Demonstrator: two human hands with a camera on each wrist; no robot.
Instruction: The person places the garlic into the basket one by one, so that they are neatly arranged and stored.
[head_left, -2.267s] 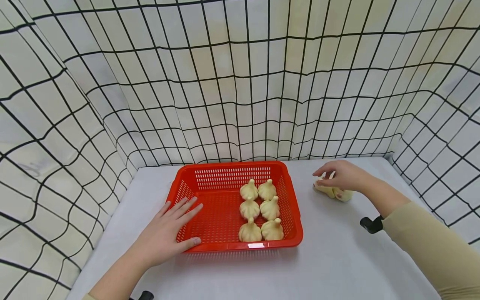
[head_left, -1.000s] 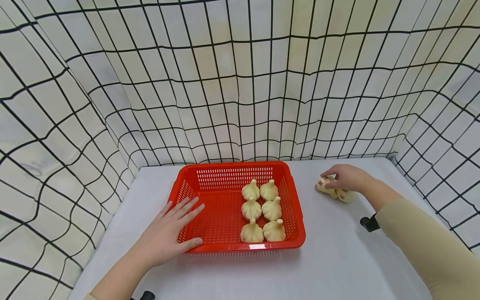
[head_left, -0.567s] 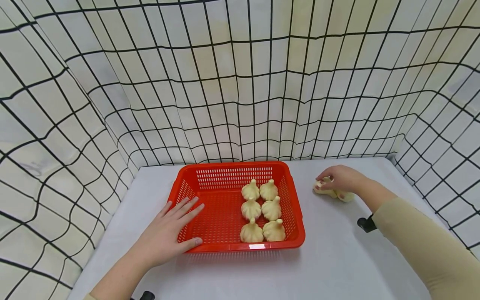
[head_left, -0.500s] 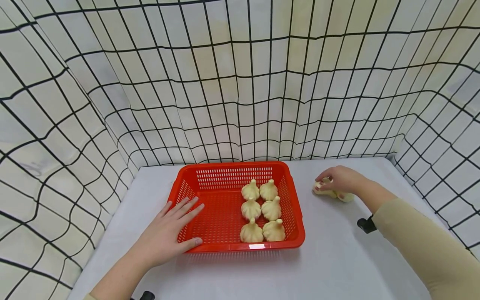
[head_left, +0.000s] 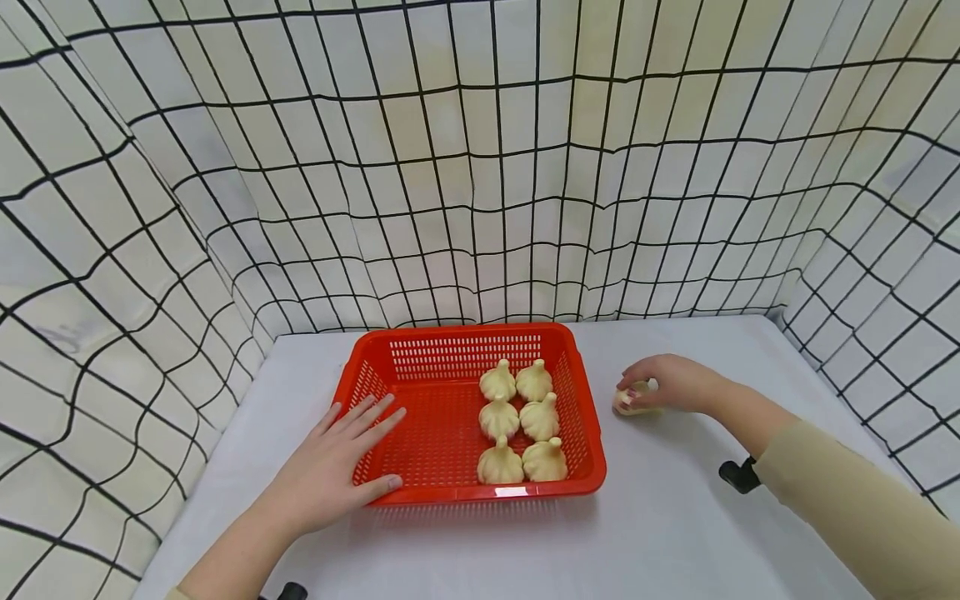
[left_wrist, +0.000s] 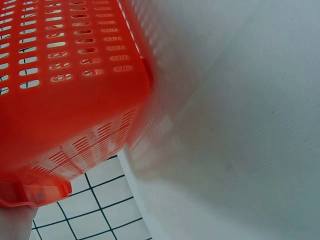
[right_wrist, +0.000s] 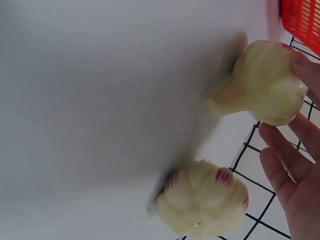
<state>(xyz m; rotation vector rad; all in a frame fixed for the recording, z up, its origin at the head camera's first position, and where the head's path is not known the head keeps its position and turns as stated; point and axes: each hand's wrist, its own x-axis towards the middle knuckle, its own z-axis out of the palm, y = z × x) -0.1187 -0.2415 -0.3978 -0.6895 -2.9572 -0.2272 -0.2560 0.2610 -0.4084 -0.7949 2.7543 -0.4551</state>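
Note:
My left hand (head_left: 330, 467) lies with spread fingers over the left side of a red plastic basket (head_left: 480, 494), the thumb along its front rim. Several cream garlic bulbs (head_left: 499, 462) stand in two columns in the basket's right part. To the right of the basket, my right hand (head_left: 678, 385) holds a garlic bulb (right_wrist: 270, 82) with red-streaked skin between thumb and fingers, low at the table. In the right wrist view, a second garlic bulb (right_wrist: 202, 200) with red streaks rests on the table close by. The hand hides this second bulb in the head view.
A white-covered table (head_left: 600, 550) bears the basket. Black netting (head_left: 480, 200) over white sheeting rises behind the table and on both sides. Black wrist devices (head_left: 741, 475) show at both sleeves.
My right hand has shifted left and nearer to me, bringing its garlic bulb closer to the basket. The left hand, the basket and the bulbs inside keep their places.

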